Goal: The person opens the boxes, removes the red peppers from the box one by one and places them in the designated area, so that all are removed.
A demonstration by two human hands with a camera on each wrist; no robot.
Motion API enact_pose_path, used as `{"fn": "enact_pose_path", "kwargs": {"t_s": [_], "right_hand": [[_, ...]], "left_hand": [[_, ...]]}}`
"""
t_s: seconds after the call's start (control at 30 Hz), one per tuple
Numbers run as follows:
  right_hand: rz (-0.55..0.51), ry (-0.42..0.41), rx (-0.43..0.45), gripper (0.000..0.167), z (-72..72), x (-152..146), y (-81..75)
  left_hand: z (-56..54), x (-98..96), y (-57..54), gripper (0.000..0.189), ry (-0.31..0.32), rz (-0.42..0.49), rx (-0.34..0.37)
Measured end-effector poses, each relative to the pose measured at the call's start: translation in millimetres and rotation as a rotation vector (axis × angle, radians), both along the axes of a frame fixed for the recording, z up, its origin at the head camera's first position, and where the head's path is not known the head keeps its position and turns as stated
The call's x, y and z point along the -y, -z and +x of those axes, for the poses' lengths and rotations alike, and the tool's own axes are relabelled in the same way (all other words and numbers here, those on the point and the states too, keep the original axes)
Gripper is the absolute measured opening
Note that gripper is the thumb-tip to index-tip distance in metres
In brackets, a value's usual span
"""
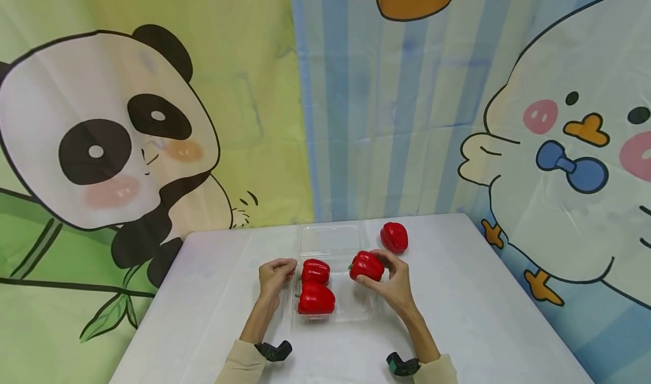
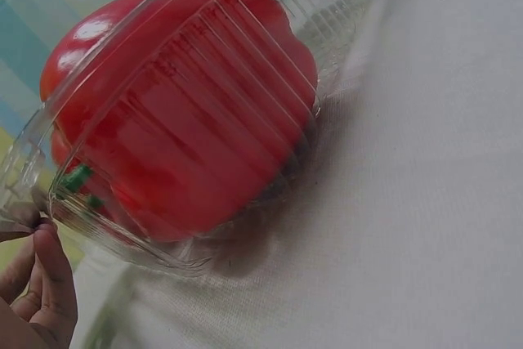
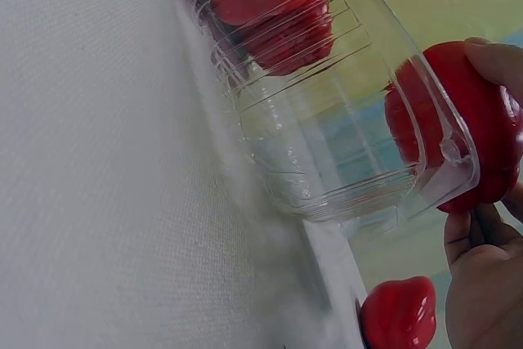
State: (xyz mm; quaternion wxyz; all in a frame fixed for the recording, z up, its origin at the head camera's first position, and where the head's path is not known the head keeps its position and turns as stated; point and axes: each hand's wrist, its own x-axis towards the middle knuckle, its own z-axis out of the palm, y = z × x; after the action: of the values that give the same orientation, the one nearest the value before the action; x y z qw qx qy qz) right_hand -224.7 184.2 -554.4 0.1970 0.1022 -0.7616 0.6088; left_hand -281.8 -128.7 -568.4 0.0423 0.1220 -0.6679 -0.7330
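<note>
A clear plastic clamshell box [image 1: 352, 306] lies with its lid [image 1: 330, 240] folded back. Two red bell peppers sit in its left half, a rear one [image 1: 316, 270] and a front one [image 1: 316, 299]. With thumb and fingertips, my left hand [image 1: 273, 278] pinches the box's left rim [image 2: 41, 194]. My right hand [image 1: 398, 285] grips another red bell pepper [image 1: 367, 266] between thumb and fingers, its green stem pointing left. In the right wrist view, that held pepper [image 3: 482, 132] is at the box's right end, partly behind the clear wall.
One more red bell pepper [image 1: 394, 237] rests on the white-covered table [image 1: 488, 316], behind my right hand. Cartoon-printed curtains [image 1: 356, 101] hang beyond the table's far edge. Dark wrist cameras [image 1: 274, 351] are strapped near both sleeves.
</note>
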Motion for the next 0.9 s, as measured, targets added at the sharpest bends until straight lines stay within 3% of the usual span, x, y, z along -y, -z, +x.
{"fn": "enact_pose_path", "kwargs": {"t_s": [0.27, 0.9], "right_hand": [[0.006, 0.040, 0.003, 0.073, -0.6, -3, -0.9], [0.000, 0.099, -0.009, 0.070, 1.3, -12, -3.9]], "left_hand": [[-0.1, 0.9, 1.1, 0.022, 0.000, -0.009, 0.011], [1.7, -0.5, -2.6, 0.025, 0.007, -0.012, 0.022]]}}
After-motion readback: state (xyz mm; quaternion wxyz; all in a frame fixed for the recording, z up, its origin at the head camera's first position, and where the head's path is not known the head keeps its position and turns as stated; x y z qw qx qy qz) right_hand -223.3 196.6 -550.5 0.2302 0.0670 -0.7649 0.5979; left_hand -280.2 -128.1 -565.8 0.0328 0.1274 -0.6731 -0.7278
